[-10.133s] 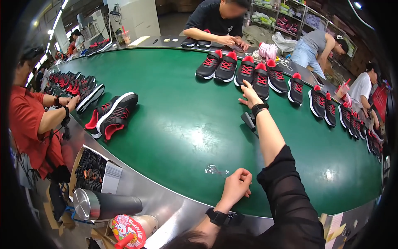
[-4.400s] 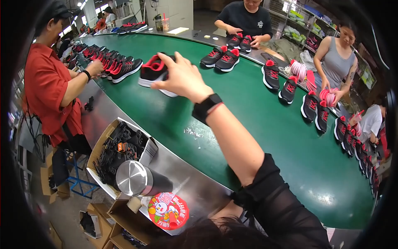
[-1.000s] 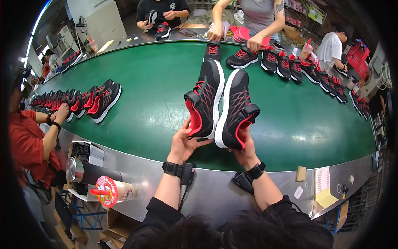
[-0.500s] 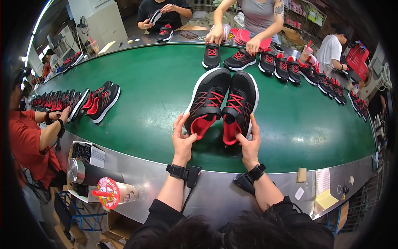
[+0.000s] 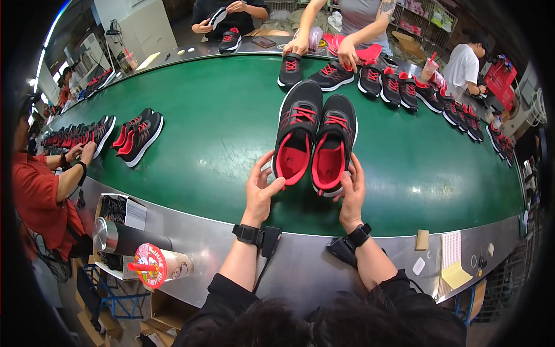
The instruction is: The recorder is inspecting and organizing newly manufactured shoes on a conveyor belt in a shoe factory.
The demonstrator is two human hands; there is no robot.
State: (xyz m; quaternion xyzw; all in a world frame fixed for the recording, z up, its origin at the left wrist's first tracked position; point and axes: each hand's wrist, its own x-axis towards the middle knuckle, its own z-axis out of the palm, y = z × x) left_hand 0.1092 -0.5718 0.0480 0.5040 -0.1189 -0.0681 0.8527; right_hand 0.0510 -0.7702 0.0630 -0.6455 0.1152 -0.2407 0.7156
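Note:
A pair of black sneakers with red laces, red linings and white soles is between my hands, toes pointing away from me. My left hand (image 5: 260, 188) grips the left sneaker (image 5: 300, 113) near its heel, thumb by the collar and fingers along the outer side. Around the heel of the right sneaker (image 5: 340, 113), my right hand (image 5: 351, 194) is closed, its thumb at the collar edge. The red insides of both shoes face up toward me. The two stand side by side, close together, over the green conveyor belt (image 5: 219, 173); whether their soles touch it I cannot tell.
Across the belt, a person handles another sneaker pair (image 5: 330, 76), beside a row of sneakers (image 5: 390, 89). Another pair (image 5: 141, 139) stands at left, near a person in red. On the steel edge are a drink cup (image 5: 155, 266), a dark bottle (image 5: 133, 238) and a paper sheet (image 5: 451, 254).
Both sneakers have tipped so their insides show more and have come closer together at the heels. The person across the belt has shifted a hand off the sideways sneaker's heel.

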